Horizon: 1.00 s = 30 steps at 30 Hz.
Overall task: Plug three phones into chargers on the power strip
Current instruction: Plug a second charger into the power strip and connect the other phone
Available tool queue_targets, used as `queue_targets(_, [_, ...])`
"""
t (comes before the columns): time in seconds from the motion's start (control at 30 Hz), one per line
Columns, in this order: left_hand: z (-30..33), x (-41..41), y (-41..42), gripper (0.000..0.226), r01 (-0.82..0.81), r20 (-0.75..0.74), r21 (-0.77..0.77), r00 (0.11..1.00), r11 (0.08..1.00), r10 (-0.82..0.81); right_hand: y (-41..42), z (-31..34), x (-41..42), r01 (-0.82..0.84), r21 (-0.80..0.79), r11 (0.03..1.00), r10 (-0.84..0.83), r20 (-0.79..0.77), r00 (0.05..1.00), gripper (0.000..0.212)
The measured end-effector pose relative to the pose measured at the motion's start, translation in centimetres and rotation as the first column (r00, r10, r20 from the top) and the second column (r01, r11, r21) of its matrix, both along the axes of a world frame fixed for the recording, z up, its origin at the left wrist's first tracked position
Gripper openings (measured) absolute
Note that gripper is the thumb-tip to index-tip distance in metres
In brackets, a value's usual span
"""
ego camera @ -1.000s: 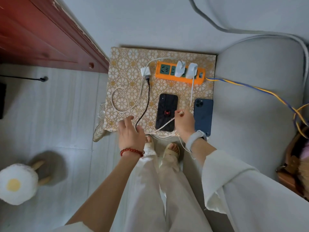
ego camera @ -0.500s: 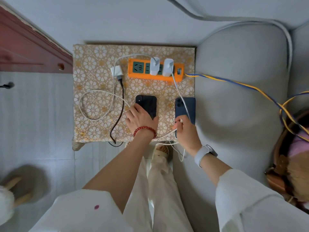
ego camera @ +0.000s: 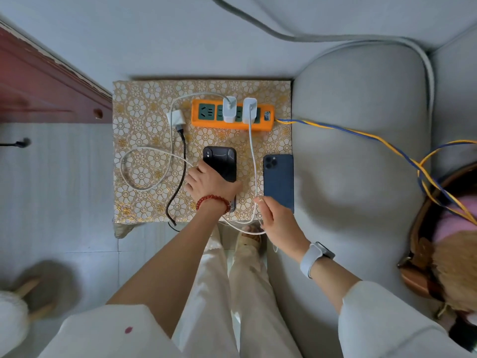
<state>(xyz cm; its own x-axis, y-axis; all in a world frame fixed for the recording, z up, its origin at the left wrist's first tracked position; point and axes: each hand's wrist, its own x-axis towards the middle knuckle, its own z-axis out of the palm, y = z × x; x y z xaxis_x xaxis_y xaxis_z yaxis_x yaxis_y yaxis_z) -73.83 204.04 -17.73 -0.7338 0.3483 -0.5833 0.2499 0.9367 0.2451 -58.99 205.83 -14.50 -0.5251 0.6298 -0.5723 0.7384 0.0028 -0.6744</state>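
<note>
An orange power strip point(ego camera: 206, 123) lies at the back of the small patterned table point(ego camera: 144, 200), with two white chargers point(ego camera: 229, 109) plugged into it. A third white charger point(ego camera: 176, 117) with a black braided cable point(ego camera: 180, 171) lies loose to its left. My left hand point(ego camera: 210, 183) grips the lower half of the black phone point(ego camera: 220, 161) on the table. The blue phone point(ego camera: 278, 179) lies face down at the table's right edge. My right hand point(ego camera: 276, 219) pinches the plug end of the white cable point(ego camera: 252, 151) from the right charger, just left of the blue phone's bottom.
A grey sofa cushion point(ego camera: 361, 164) abuts the table on the right, with the strip's blue-yellow cord point(ego camera: 361, 134) running across it. A red wooden cabinet point(ego camera: 38, 94) stands at left. A second white cable point(ego camera: 139, 151) loops over the table's left half. My legs stand before the table.
My left hand moved from the table's front edge onto the black phone and took hold of it. My right hand with the white cable end shifted toward the blue phone's bottom.
</note>
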Motion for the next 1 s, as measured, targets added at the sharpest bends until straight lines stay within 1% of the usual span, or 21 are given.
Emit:
queue_targets(0.1, [2.6,-0.8,0.4,0.098,-0.176,0.104,0.138,0.981,0.975,0.163,-0.8,1.3,-0.6,-0.064,0.003,0.998,0.064,-0.001,0.998,0.034])
queue_targets(0.17, [4.2,-2.0,0.7,0.095,-0.345,0.219,0.234,0.930,0.909,0.296,-1.4,1.9,-0.7,-0.109,0.018,0.994,0.109,0.004,0.994,0.033])
queue_targets(0.2, [5.0,-2.8,0.8,0.094,-0.437,0.294,0.263,0.886,0.860,0.359,-1.7,2.2,-0.7,-0.118,0.023,0.993,0.118,0.009,0.993,0.031])
queue_targets(0.27, [6.6,-4.3,0.8,0.091,-0.606,0.456,0.270,0.765,0.748,0.455,-2.1,3.0,-1.0,-0.098,0.024,0.995,0.098,-0.001,0.995,0.027])
queue_targets(0.33, [7.9,-5.2,0.2,0.084,-0.697,0.543,0.239,0.673,0.676,0.502,-2.6,3.7,-1.4,-0.059,0.046,0.997,0.061,-0.043,0.997,0.023])
queue_targets(0.4, [8.9,-5.6,-0.9,0.087,-0.724,0.549,0.184,0.637,0.665,0.541,-2.9,4.6,-2.3,0.033,0.051,0.998,-0.028,-0.093,0.995,0.019])
queue_targets(0.47, [9.5,-5.6,-1.9,0.090,-0.730,0.543,0.156,0.626,0.665,0.559,-3.2,5.2,-3.4,0.134,0.028,0.991,-0.130,-0.116,0.985,0.015])
queue_targets(0.53, [9.9,-5.6,-2.8,0.079,-0.752,0.560,0.158,0.602,0.640,0.569,-3.7,5.9,-4.6,0.176,0.007,0.984,-0.174,-0.115,0.978,0.014])
queue_targets(0.6, [10.0,-5.5,-3.6,0.065,-0.793,0.598,0.143,0.547,0.593,0.587,-4.2,6.3,-5.3,0.187,0.017,0.982,-0.183,-0.126,0.975,0.013])
queue_targets(0.63, [10.0,-5.6,-3.8,0.061,-0.807,0.611,0.122,0.519,0.578,0.598,-4.4,6.5,-5.5,0.178,0.040,0.983,-0.172,-0.125,0.977,0.019])
queue_targets(0.67, [10.0,-5.7,-4.1,0.059,-0.816,0.621,0.100,0.499,0.570,0.605,-4.6,6.6,-5.6,0.167,0.055,0.984,-0.160,-0.122,0.980,0.026])
queue_targets(0.7, [10.1,-5.8,-4.2,0.058,-0.821,0.631,0.085,0.483,0.565,0.607,-4.7,6.7,-5.7,0.165,0.053,0.985,-0.158,-0.121,0.980,0.027])
queue_targets(0.73, [10.2,-6.0,-4.4,0.058,-0.825,0.637,0.075,0.472,0.561,0.609,-4.9,6.7,-5.8,0.167,0.045,0.985,-0.160,-0.123,0.979,0.024])
queue_targets(0.77, [10.2,-6.1,-4.6,0.058,-0.825,0.636,0.071,0.470,0.561,0.612,-5.0,6.7,-5.9,0.165,0.046,0.985,-0.159,-0.118,0.980,0.021])
queue_targets(0.83, [10.3,-6.2,-4.8,0.061,-0.820,0.625,0.079,0.484,0.567,0.613,-5.1,6.8,-6.0,0.146,0.078,0.986,-0.138,-0.106,0.985,0.028])
queue_targets(0.9, [10.2,-6.2,-4.8,0.061,-0.815,0.605,0.106,0.507,0.569,0.614,-5.2,6.9,-6.3,0.080,0.135,0.988,-0.071,-0.072,0.995,0.038])
queue_targets(1.0, [9.9,-6.3,-4.8,0.064,-0.792,0.555,0.155,0.564,0.590,0.611,-4.8,7.2,-6.8,-0.035,0.192,0.981,0.039,-0.014,0.999,0.046])
